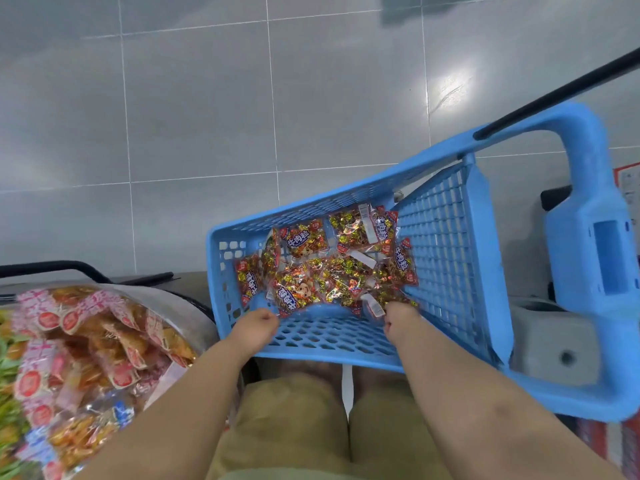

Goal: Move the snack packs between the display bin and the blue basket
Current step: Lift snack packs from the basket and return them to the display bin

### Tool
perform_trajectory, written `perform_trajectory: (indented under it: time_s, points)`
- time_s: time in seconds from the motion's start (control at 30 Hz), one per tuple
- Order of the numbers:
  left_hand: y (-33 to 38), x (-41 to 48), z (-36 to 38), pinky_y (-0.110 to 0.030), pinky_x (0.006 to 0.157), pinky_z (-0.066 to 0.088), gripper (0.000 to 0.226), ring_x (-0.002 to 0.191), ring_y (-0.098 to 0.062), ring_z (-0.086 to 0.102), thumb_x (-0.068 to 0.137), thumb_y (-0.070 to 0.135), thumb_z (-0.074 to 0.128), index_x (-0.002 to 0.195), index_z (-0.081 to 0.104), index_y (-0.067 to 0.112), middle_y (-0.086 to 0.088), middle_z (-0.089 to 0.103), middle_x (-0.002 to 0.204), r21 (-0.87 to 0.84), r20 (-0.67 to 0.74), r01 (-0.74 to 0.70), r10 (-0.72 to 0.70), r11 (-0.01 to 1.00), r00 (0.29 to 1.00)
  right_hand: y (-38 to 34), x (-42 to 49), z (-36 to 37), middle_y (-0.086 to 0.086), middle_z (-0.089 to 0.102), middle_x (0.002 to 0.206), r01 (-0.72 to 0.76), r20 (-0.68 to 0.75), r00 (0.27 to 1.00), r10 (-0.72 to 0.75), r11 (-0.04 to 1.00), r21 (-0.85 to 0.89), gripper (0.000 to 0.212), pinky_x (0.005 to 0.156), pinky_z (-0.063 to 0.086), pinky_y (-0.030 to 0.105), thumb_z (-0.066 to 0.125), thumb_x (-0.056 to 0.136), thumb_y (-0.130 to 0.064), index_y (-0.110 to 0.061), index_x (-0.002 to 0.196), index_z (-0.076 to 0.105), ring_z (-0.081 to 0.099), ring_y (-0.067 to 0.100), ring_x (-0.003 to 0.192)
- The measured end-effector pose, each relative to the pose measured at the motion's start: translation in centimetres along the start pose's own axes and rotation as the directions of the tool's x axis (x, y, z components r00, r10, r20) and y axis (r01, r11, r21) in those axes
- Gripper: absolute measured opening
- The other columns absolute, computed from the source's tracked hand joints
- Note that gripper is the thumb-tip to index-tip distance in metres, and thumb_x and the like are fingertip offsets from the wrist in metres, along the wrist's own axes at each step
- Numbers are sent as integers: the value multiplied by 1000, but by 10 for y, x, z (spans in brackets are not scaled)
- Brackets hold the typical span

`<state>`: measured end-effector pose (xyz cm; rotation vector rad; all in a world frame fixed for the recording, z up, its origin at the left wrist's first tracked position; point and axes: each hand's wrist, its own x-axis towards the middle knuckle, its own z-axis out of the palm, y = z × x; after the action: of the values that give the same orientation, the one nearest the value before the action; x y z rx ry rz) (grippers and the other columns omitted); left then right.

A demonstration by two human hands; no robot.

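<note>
Packs (325, 268): 1 heap of red-and-gold sachets on the mesh bottom of the basket (446, 237), just beyond the 2 hands, long axis running left to right between them.
Left hand (258, 327): fingers curled, at the heap's near-left corner.
Right hand (398, 318): fingers curled, touching the near-right corner.
Grip on a pack: cannot tell for either hand.
Bin (187, 306): left of the left hand, apart, heaped with orange bags (104, 327).
Obstruction: basket's near wall, under both wrists.
</note>
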<state>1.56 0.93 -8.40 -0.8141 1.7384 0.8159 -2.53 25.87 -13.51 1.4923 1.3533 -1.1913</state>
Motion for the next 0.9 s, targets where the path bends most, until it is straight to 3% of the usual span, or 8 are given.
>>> perform_trajectory:
  time_s: [0.03, 0.1, 0.2, 0.27, 0.43, 0.67, 0.77, 0.9]
  points:
    - [-1, 0, 1, -37, 76, 44, 16, 83, -23, 53, 97, 16, 44, 86, 52, 9, -14, 57, 89, 3, -13, 11, -11, 1000, 1000, -2, 2, -1, 11, 39, 146, 11, -54, 998, -8, 998, 63, 41, 63, 50, 12, 36, 100, -15, -4, 139, 35, 42, 23, 132]
    - [1, -1, 2, -40, 82, 46, 15, 85, -25, 55, 97, 16, 44, 90, 54, 8, -14, 58, 92, 7, -29, 30, -30, 1000, 999, 1, -3, -5, 10, 41, 144, 103, -67, 988, -140, 912, -396, 39, 92, 44, 23, 43, 98, -14, -9, 137, 40, 44, 23, 129]
    - [12, -4, 3, -35, 71, 41, 14, 76, -22, 50, 98, 16, 43, 88, 51, 11, -11, 54, 87, -83, 2, 51, -51, 995, 999, -13, -16, -12, 9, 59, 118, 207, -104, 968, -227, 962, -178, 30, 66, 45, 27, 42, 93, 0, -22, 91, 62, 54, 19, 79]
    - [25, -5, 4, -31, 70, 44, 13, 76, -20, 54, 100, 20, 44, 102, 54, 12, -8, 58, 90, -217, 23, 88, -85, 972, 996, -14, -31, -14, 1, 60, 86, 306, -60, 941, -333, 913, -271, 35, 50, 33, 25, 40, 90, -1, -25, 70, 57, 43, 14, 59]
    - [62, -5, 7, -33, 80, 50, 25, 85, -16, 60, 96, 29, 57, 114, 55, 11, -8, 63, 105, -501, 58, 31, -2, 865, 998, -27, -68, -21, -6, 53, 75, 665, 306, 746, -592, 686, -295, 31, 56, 40, 13, 49, 89, 0, -26, 74, 55, 49, 3, 64]
    - [85, -12, -3, -32, 62, 59, 53, 85, -24, 70, 73, 29, 77, 120, 58, 16, -8, 73, 103, -828, 284, 158, 160, 539, 945, -57, -96, -22, -2, 51, 70, 729, 680, 573, -457, 664, -168, 30, 72, 46, 23, 55, 86, 5, -24, 81, 58, 51, 11, 69]
    - [77, -9, -5, -31, 54, 58, 44, 79, -25, 72, 73, 15, 75, 113, 56, 12, -7, 73, 100, -860, 278, 159, 183, 485, 943, -62, -84, -15, -4, 59, 71, 628, 650, 629, -427, 771, -101, 28, 76, 55, 28, 59, 89, -5, -31, 100, 60, 64, 11, 73]
    - [65, 6, -2, -31, 56, 58, 26, 80, -23, 72, 89, 7, 64, 111, 57, 17, -3, 76, 90, -872, 113, 68, 65, 484, 991, -61, -26, 4, 6, 60, 86, 390, 249, 900, -357, 916, -93, 13, 71, 51, 27, 56, 91, -9, -17, 101, 55, 62, 19, 78]
